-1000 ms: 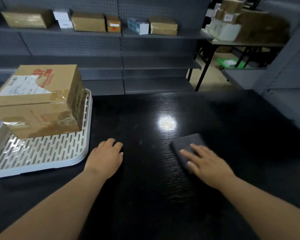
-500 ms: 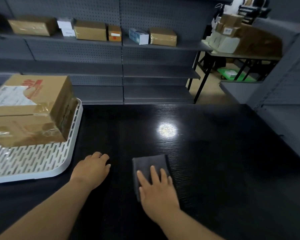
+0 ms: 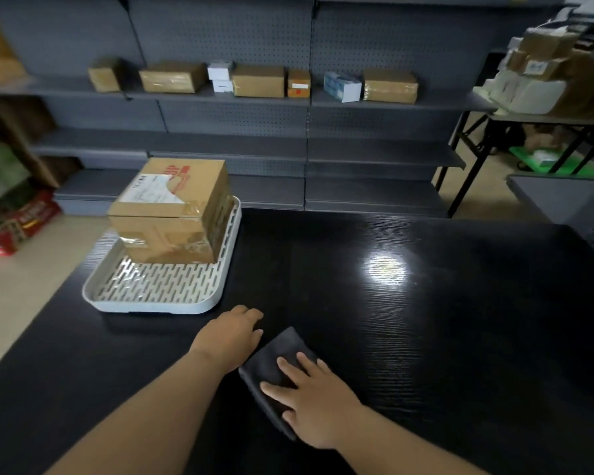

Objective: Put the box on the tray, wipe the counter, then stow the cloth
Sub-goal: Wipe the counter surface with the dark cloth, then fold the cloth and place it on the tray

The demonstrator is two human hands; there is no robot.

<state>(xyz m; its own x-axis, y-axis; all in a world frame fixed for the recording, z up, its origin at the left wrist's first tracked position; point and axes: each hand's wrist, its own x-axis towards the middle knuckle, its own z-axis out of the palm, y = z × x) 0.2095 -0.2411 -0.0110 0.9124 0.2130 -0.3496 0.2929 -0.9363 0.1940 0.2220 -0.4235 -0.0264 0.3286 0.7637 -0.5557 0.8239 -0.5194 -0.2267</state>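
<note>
Wiping step: right hand [image 3: 312, 402], fingers spread flat, presses cloth [image 3: 275, 358] onto counter [image 3: 443, 337]; left hand [image 3: 230, 337] rests just beside it, loosely bent, holding nothing. Box [image 3: 172, 207] sits on tray [image 3: 151, 303] beyond the left hand. Next probably a flat-pressure sweep rightward.

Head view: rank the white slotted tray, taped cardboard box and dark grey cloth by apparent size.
1. White slotted plastic tray.
2. Taped brown cardboard box on it.
3. Dark grey cloth, smallest though nearest, partly under the right hand.

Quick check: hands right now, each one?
Left hand: open, resting on the counter, holding nothing.
Right hand: open, fingers flat, pressing the cloth.
</note>
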